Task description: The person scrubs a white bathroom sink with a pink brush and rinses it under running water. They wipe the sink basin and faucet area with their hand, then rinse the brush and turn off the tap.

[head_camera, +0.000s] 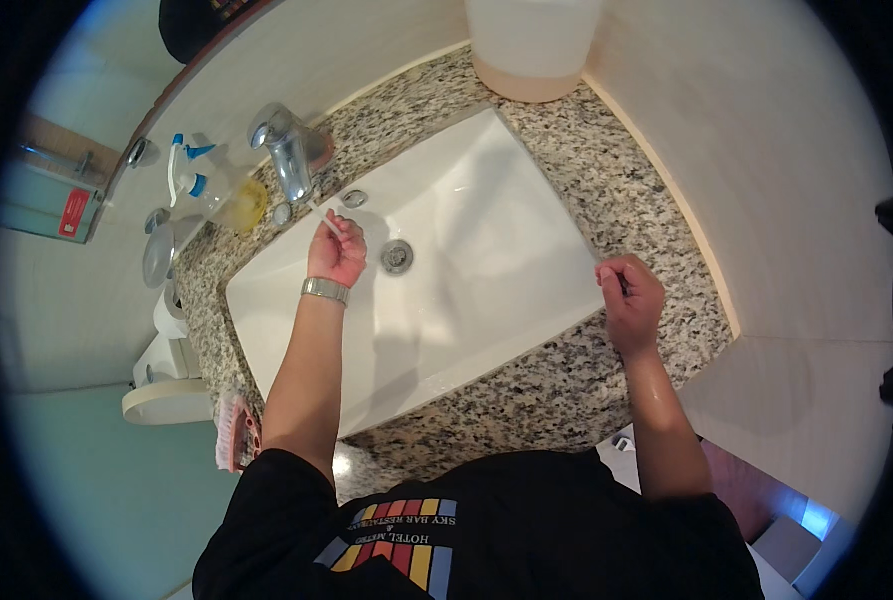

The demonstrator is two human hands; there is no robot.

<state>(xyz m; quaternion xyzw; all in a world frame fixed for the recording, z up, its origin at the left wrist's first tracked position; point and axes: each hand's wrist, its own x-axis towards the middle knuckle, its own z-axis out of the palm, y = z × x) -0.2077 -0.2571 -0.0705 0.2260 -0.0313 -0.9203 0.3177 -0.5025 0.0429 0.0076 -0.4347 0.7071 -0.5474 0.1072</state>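
Note:
Over the back left of a white rectangular washbasin (484,292), my left hand (338,251) is palm up with its fingers curled into a cup. A thin white stream, apparently water, runs onto its fingers from the chrome faucet (290,161). A metal-band wristwatch (325,289) circles my left wrist. The round drain (397,257) lies just right of this hand. My right hand (631,304) is a loose fist at the basin's right edge, above the speckled granite countertop (641,191). A dark gap shows between its fingers, and I see no object in it.
A large pale plastic container (534,52) stands at the back corner. Left of the faucet is a spray bottle (244,204) with yellow liquid and a blue-and-white trigger. A pink brush (236,431) sits by the counter's left edge. A toilet roll (169,313) and toilet (165,401) are beyond.

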